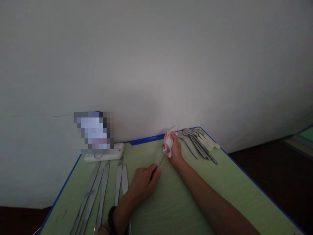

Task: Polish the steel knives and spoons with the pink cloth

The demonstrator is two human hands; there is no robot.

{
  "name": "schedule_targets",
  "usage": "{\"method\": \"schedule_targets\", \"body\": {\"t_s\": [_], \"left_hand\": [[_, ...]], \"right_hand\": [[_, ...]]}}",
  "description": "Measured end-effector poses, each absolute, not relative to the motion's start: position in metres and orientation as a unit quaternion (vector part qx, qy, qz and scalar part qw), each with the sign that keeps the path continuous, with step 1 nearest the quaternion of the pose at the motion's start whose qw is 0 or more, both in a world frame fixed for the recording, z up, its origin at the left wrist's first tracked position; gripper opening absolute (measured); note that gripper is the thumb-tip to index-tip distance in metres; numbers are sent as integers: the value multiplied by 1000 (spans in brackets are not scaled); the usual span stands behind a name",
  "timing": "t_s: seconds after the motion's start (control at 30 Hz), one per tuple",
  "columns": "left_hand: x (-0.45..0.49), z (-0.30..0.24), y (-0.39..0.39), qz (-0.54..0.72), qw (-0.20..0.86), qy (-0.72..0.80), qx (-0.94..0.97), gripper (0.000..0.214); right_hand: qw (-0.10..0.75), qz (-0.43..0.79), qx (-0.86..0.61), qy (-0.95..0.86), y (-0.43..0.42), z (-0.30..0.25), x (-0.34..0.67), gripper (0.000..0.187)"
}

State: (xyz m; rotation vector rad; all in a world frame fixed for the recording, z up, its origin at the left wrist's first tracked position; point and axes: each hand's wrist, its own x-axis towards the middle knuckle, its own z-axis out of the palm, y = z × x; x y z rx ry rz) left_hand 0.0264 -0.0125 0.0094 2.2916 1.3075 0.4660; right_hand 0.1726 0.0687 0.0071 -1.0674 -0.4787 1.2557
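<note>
My left hand is closed around the near end of a slim piece of metal cutlery. The cutlery slants up and away to the right. Its far end is hidden in a pink and white cloth, so its kind does not show. My right hand is closed on that cloth, wrapping it about the cutlery. Just right of this hand lies a cluster of spoons, some with white handles. Left of my left hand, several table knives are laid out lengthwise, partly covered by my wrist.
A phone with a blurred screen leans upright in a white stand at the back left. The light green table has a blue edge and stands against a grey wall.
</note>
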Motion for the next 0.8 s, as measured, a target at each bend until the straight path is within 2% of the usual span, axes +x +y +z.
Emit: {"method": "schedule_targets", "body": {"t_s": [0.23,0.57,0.8], "left_hand": [[26,9,-11,192,278,495,800,41],[26,3,-8,196,266,521,787,39],[29,1,-6,194,241,550,776,39]], "right_hand": [[676,572,-404,-229,71,6,174,47],[439,583,-409,-548,55,0,174,59],[435,564,-430,-555,54,4,175,57]]}}
